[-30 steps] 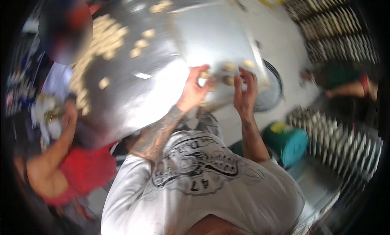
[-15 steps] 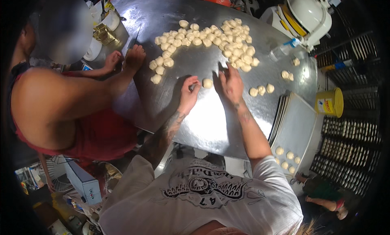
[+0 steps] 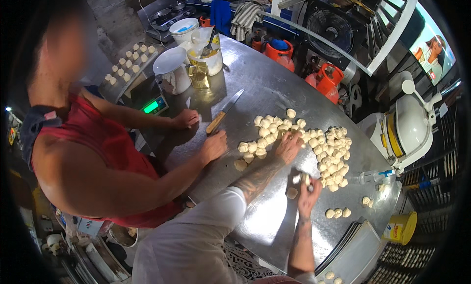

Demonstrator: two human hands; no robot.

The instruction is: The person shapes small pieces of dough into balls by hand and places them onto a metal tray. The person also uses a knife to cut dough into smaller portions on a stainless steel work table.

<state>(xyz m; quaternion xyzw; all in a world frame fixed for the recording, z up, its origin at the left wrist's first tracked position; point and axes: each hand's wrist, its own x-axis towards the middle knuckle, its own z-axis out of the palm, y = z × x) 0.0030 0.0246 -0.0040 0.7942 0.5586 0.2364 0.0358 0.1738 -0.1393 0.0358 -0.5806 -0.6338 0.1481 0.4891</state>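
Observation:
My left hand (image 3: pixel 289 147) reaches forward into the pile of pale dough balls (image 3: pixel 331 159). Its fingers are apart, with the fingertips among the balls; whether they touch one is hard to make out. My right hand (image 3: pixel 309 194) is closer to me, its fingers closed on a dough ball (image 3: pixel 305 180), slightly blurred. Just left of that hand, a single dough ball (image 3: pixel 292 192) lies on the steel table (image 3: pixel 260 210). A short row of dough balls (image 3: pixel 337 213) sits to the right of my right forearm.
At left, a co-worker's hand (image 3: pixel 215 145) rests beside a wooden-handled knife (image 3: pixel 225 111). White tubs (image 3: pixel 172 73) and a lit scale (image 3: pixel 153 106) stand beyond. Right are a clear bottle (image 3: pixel 369 177), a white mixer (image 3: pixel 409 124), stacked trays (image 3: pixel 355 257) and a yellow bucket (image 3: pixel 400 228).
My view has swung left and up. My left hand has moved forward from beside a lone ball into the pile. My right hand, empty before, now holds a dough ball.

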